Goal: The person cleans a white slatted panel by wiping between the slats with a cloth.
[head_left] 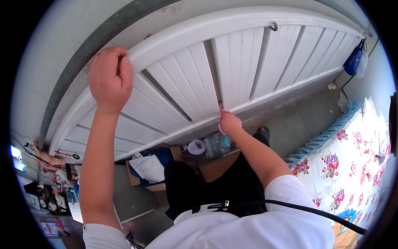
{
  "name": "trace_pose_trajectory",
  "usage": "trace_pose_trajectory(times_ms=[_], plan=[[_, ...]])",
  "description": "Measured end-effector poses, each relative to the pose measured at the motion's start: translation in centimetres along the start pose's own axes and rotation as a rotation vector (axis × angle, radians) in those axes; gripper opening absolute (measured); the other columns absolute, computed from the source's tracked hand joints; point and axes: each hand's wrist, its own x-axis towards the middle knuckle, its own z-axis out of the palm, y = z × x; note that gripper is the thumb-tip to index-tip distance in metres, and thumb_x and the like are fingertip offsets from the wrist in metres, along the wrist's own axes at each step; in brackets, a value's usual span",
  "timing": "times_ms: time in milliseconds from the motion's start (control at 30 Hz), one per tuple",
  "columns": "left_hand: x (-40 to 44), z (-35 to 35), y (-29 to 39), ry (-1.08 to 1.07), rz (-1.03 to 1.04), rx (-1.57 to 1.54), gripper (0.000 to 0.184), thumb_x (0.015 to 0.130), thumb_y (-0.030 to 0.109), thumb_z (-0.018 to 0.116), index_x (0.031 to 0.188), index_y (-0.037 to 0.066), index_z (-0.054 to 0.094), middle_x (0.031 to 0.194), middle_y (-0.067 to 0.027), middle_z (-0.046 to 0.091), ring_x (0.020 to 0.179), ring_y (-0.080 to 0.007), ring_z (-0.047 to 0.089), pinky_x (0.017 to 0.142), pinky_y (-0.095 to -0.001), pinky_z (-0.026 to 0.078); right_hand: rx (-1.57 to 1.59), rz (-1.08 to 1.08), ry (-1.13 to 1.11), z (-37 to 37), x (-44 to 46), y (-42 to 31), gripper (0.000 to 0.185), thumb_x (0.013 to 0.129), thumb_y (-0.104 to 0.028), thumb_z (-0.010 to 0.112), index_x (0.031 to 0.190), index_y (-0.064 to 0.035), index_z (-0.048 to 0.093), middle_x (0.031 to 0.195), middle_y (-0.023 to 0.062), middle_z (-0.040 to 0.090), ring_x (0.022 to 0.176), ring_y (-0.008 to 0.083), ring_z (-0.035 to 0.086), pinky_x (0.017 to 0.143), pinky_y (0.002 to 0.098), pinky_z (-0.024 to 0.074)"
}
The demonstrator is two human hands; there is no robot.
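A long white slatted headboard (pixel 186 79) with an arched top rail stands upright in front of me, against the wall. My left hand (pixel 111 79) is closed over its top rail at the left. Lower down, my right hand (pixel 229 122) is at the bottom end of a gap between two panels. Its fingers are bent and pressed together there, partly inside the gap. Something small and pale shows at those fingertips, too indistinct to name. A metal hook (pixel 273 27) hangs on the top rail, right of centre.
Below the headboard sit cardboard boxes (pixel 219 168) with papers (pixel 148 168), a round white item (pixel 196 147) and plastic bags (pixel 213 145). A flower-patterned bedspread (pixel 327 166) lies at right. Blue bag (pixel 354 60) hangs far right. Cluttered shelves (pixel 52 203) stand at left.
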Motion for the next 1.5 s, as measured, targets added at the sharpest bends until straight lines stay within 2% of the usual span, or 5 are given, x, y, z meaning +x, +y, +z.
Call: trace_pose_trajectory(times_ms=[167,767,967,1367,1500], plan=[[-0.2,-0.2,0.0,-0.061,-0.023,0.023,0.010,0.087,0.004,0.059,0.096,0.004,0.064,0.092,-0.0093,0.066,0.080,-0.0270,0.060,0.074,-0.0361,0.048,0.083,-0.035,-0.040,0.0,1.4,0.2,0.055,0.087,-0.015,0.054,0.141,-0.0212,0.045,0.116,0.0103,0.068,0.106,0.0349,0.066,0.088,0.0457,0.0539],[-0.2,0.0,-0.1,-0.033,-0.027,0.007,0.009,0.087,0.004,0.059,0.095,0.004,0.064,0.090,-0.0082,0.066,0.078,-0.0265,0.059,0.072,-0.0362,0.048,0.157,-0.004,0.122,0.0,-1.1,-0.5,0.026,0.084,-0.015,0.055,0.109,-0.0127,0.062,0.107,0.0124,0.070,0.100,0.0383,0.066,0.084,0.0475,0.0533],[-0.4,0.0,-0.4,-0.047,-0.033,0.022,0.010,0.088,0.004,0.059,0.096,0.004,0.065,0.092,-0.0092,0.067,0.080,-0.0267,0.061,0.075,-0.0358,0.048,0.016,0.023,-0.192,1.1,1.5,1.2,0.082,0.073,-0.012,0.066,0.149,-0.0241,0.037,0.119,0.0117,0.066,0.112,0.0342,0.063,0.088,0.0459,0.0534],[-0.6,0.1,-0.6,-0.020,-0.035,0.014,0.008,0.088,0.007,0.060,0.095,0.005,0.065,0.089,-0.0073,0.066,0.078,-0.0247,0.060,0.073,-0.0346,0.048,0.097,-0.088,-0.069,0.5,0.0,1.2,0.061,0.069,-0.008,0.069,0.128,-0.0113,0.051,0.122,0.0094,0.065,0.113,0.0346,0.063,0.087,0.0477,0.0537],[-0.8,0.1,-0.4,-0.034,-0.059,0.016,0.007,0.088,0.007,0.061,0.094,0.005,0.065,0.088,-0.0064,0.066,0.077,-0.0241,0.059,0.071,-0.0343,0.048,0.036,-0.003,-0.090,2.2,3.1,1.5,0.023,0.085,-0.014,0.056,0.107,-0.0093,0.058,0.110,0.0170,0.066,0.104,0.0401,0.064,0.085,0.0490,0.0517]])
